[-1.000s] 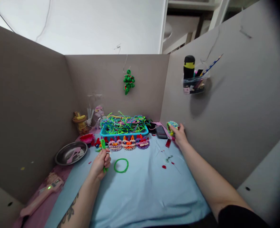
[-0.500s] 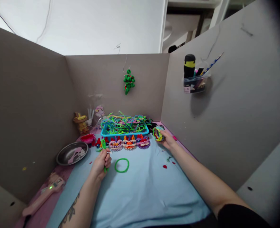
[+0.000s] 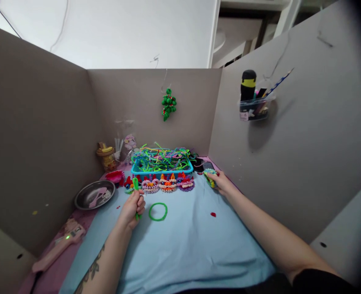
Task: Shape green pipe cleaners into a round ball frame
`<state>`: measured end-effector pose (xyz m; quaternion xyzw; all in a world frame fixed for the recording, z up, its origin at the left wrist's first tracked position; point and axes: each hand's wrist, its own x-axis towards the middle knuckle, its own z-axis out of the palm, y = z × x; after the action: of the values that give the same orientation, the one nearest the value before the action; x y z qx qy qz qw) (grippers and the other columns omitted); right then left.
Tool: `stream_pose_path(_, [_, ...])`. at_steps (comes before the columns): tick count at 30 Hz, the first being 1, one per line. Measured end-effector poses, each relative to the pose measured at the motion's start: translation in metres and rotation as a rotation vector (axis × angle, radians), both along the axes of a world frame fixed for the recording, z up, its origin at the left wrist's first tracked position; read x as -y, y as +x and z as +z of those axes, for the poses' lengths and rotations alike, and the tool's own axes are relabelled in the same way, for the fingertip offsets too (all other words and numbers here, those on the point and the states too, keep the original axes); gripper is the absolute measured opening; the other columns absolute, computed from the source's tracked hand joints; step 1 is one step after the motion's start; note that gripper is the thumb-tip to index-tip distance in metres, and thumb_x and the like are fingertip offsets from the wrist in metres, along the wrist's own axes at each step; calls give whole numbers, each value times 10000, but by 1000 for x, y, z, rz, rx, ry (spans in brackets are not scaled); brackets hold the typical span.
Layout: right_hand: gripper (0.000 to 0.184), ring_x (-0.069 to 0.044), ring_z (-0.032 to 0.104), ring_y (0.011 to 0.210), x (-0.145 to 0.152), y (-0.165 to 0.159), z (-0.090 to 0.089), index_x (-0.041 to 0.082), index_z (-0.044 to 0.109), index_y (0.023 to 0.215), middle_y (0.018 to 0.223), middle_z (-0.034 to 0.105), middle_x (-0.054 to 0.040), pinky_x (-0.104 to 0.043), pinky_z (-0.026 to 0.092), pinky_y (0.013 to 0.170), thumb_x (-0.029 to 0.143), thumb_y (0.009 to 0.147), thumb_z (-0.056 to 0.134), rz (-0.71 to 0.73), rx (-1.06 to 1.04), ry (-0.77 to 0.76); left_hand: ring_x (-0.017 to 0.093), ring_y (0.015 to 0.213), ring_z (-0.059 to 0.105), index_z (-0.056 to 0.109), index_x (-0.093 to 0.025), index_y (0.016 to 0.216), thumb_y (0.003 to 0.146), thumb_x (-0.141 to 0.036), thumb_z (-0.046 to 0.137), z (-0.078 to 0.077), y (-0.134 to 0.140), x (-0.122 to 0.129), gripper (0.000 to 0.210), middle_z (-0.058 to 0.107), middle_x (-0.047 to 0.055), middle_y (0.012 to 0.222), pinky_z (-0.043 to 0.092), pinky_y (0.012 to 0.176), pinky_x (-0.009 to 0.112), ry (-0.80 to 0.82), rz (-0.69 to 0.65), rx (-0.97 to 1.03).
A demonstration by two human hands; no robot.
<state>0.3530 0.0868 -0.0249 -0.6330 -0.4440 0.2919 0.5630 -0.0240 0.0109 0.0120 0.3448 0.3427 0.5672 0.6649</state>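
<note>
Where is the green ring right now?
In the head view, the green ring lies on the blue cloth, just right of the left hand.

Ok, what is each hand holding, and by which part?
The left hand grips green pipe cleaners around their middle, parts showing above and below. The right hand holds a multicoloured pipe-cleaner piece by its right side in view.

grey partitions [image 3: 149, 118] on three sides, white wall [image 3: 122, 32] behind, framed opening [image 3: 240, 34] upper right, blue cloth [image 3: 192, 245] below

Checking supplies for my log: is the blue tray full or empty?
Full: the blue tray holds a tangled heap of coloured strips rising above its rim.
</note>
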Motion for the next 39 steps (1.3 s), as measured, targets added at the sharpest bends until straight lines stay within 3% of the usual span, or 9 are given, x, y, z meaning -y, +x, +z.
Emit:
stream_pose_path(5, [828, -288, 454, 1126, -6, -9, -11, 144, 343, 1289, 1241, 453, -174, -396, 350, 935, 390, 575, 685, 65, 640, 35, 16, 310, 208, 468, -189, 825, 768, -433, 576, -4, -3, -2, 272, 290, -111, 446, 142, 319, 118, 7, 5, -2])
stream_pose_path(9, [842, -307, 447, 1124, -14, -10, -22, 133, 283, 1337, 1239, 429, -188, -413, 330, 937, 364, 619, 658, 149, 833, -40, 17, 314, 203, 463, -189, 819, 757, -441, 584, -5, -4, -1, 286, 291, -113, 445, 138, 322, 120, 3, 20, 9])
stream_pose_path(12, [832, -320, 411, 1156, -13, -9, -18, 137, 282, 1343, 1247, 418, -183, -436, 327, 940, 385, 636, 644, 123, 867, -24, 22, 327, 240, 463, -188, 808, 746, -434, 598, -4, -3, -1, 287, 317, -109, 454, 164, 334, 121, -2, 34, 23])
stream_pose_path(16, [563, -293, 422, 1139, 14, -36, 13, 152, 448, 1219, 1186, 476, -157, -429, 325, 953, 342, 705, 577, 77, 803, 230, 77, 562, 524, 477, -188, 748, 743, -380, 617, 1, 0, 1, 237, 541, -36, 643, 387, 491, 161, 21, 127, 71])
stream_pose_path(19, [291, -235, 521, 995, 52, -89, 41, 188, 569, 1032, 1024, 570, -99, -382, 388, 889, 332, 792, 492, 361, 654, 348, 166, 993, 543, 508, -173, 664, 735, -323, 638, 5, 7, 9, 211, 605, 39, 1023, 436, 744, 243, 145, 137, 84])
stream_pose_path(22, [271, -216, 503, 1022, 86, -151, 56, 214, 558, 1061, 1063, 564, -78, -374, 383, 893, 287, 807, 499, 713, 573, 398, 212, 1173, 424, 569, -161, 619, 698, -271, 680, 5, 19, 20, 175, 571, 71, 1153, 381, 874, 272, 266, 75, 35])
stream_pose_path(27, [210, -190, 516, 890, 104, -216, 47, 197, 542, 1011, 945, 568, -58, -328, 424, 796, 247, 813, 495, 869, 431, 370, 249, 1142, 455, 596, -160, 594, 665, -259, 704, 1, 33, 29, 163, 588, 99, 1132, 379, 895, 303, 218, -72, 67])
stream_pose_path(32, [336, -157, 561, 751, 95, -223, 28, 188, 452, 1199, 863, 621, -43, -272, 442, 698, 261, 894, 332, 888, 312, 280, 231, 1008, 534, 616, -173, 664, 691, -300, 676, -2, 35, 25, 143, 624, 87, 1041, 416, 809, 293, 167, -90, 73])
stream_pose_path(39, [295, -175, 611, 745, 92, -212, 20, 197, 583, 1057, 863, 678, -70, -245, 410, 649, 241, 869, 359, 717, 838, 236, 208, 842, 586, 538, -162, 672, 705, -340, 656, -9, 43, 22, 216, 634, 65, 763, 411, 696, 271, 58, 17, 165])
